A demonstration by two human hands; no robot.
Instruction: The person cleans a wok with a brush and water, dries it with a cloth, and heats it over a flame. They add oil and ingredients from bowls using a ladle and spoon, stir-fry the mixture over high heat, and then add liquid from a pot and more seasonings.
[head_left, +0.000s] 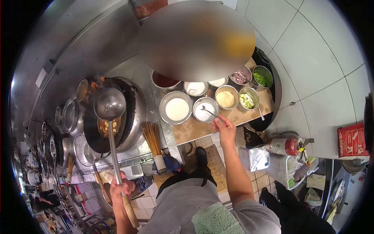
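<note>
My left hand (121, 188) is wrapped round the long handle of a ladle (110, 104). The ladle's bowl hangs over a dark wok (92, 137), which holds brown liquid with pale pieces (104, 128) and is partly hidden by the ladle. In my right hand (224, 125) is the end of a small spoon (210, 112), pinched between the fingers. Its tip rests in white powder inside a metal bowl (206, 120). Beside that bowl stand a bowl of white liquid (176, 109) and a bowl of yellowish paste or powder (226, 97).
Further bowls hold cut green-white pieces (247, 100), chopped greens (263, 76), sliced purplish pieces (240, 76) and dark red sauce (165, 80). A bamboo brush (152, 142) lies by the stove. Flames (97, 83) show behind the wok. Another person's dark-clad legs (288, 206) are at lower right.
</note>
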